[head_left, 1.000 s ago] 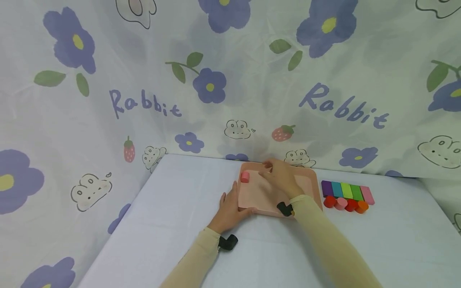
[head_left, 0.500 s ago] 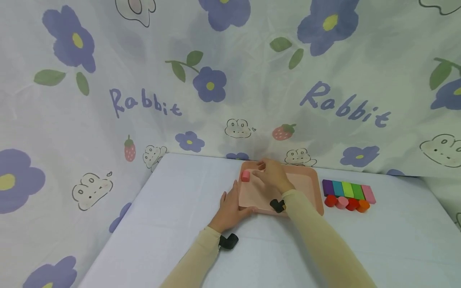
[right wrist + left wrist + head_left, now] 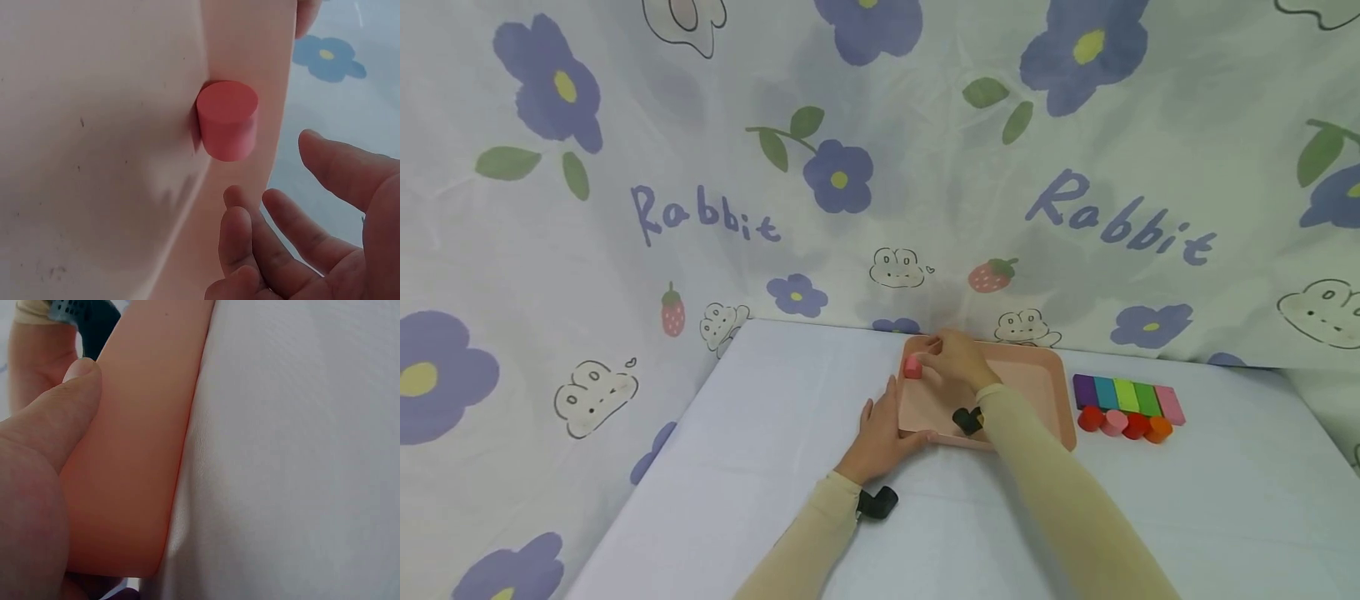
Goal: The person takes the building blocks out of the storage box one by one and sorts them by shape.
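Observation:
In the head view, a pinkish-red cylinder [image 3: 913, 367] stands inside the pale pink tray [image 3: 925, 410], near its far left corner. My right hand [image 3: 957, 357] reaches over the tray, fingertips close to the cylinder. Seen from the right wrist, the cylinder [image 3: 228, 128] sits against the tray wall, and my right hand's spread fingers [image 3: 237, 234] are apart from it. Around the tray's near left corner lies my left hand [image 3: 877, 440], fingers extended along the left side and thumb along the front. The left wrist view shows its thumb [image 3: 75, 403] against the tray's outer wall [image 3: 134, 462].
Right of the tray, a row of coloured rectangular blocks [image 3: 1125, 394] lies on the white table [image 3: 1217, 500]. In front of them sit several short cylinders in red, pink and orange, including a pink one [image 3: 1115, 422]. A rabbit-print cloth [image 3: 947, 192] hangs behind.
My right hand has moved left across the tray, and its fingertips are now near the pinkish-red cylinder. My left hand has kept its place at the tray corner.

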Demonstrator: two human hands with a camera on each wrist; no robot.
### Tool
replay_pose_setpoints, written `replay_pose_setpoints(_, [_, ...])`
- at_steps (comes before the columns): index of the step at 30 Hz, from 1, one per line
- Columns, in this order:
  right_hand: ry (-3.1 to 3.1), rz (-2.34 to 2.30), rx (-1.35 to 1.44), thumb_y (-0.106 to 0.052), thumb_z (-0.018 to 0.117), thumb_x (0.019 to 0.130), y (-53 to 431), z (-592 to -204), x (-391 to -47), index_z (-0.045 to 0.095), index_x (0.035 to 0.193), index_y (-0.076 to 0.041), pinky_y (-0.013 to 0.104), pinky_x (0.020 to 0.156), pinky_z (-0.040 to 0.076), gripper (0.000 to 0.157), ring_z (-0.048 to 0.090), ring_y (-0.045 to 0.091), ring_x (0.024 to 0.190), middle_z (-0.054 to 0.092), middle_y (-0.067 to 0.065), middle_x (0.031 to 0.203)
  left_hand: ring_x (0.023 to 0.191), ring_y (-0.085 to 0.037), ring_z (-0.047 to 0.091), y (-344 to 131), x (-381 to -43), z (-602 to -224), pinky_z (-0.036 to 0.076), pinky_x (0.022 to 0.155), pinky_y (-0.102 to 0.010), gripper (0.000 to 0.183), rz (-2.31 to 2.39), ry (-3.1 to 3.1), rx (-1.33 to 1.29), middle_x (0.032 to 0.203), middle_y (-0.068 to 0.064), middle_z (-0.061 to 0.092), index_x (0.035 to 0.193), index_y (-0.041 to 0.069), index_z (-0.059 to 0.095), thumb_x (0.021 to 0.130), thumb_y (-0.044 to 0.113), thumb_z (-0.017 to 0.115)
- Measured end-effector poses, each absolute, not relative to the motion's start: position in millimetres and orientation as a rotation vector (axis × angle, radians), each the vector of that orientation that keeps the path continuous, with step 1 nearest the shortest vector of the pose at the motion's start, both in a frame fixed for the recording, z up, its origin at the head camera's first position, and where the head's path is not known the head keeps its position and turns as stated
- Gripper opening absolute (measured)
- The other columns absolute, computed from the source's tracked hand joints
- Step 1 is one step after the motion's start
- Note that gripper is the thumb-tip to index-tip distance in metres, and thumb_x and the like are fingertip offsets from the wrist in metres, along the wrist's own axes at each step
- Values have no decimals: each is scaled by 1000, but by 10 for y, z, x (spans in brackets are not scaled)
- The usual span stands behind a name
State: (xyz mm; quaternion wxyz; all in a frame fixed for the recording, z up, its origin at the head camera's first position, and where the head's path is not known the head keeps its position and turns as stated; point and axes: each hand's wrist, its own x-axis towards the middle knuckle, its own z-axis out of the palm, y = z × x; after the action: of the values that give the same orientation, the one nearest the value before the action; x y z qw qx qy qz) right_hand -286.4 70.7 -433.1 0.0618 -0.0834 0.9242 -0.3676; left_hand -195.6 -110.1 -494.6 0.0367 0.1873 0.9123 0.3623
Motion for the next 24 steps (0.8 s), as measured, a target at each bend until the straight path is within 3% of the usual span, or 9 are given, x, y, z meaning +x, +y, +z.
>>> replay_pose_setpoints(24, [2732, -1048, -269, -29, 68, 92, 598, -4461, -3006, 71, 118, -1, 44, 98, 50, 38, 64, 30, 107, 71, 13, 115, 150, -32, 25, -1094, -1930, -4935, 6, 118, -63, 110, 1055, 2842, 587, 164, -20, 21, 159, -5, 6, 91, 54, 69])
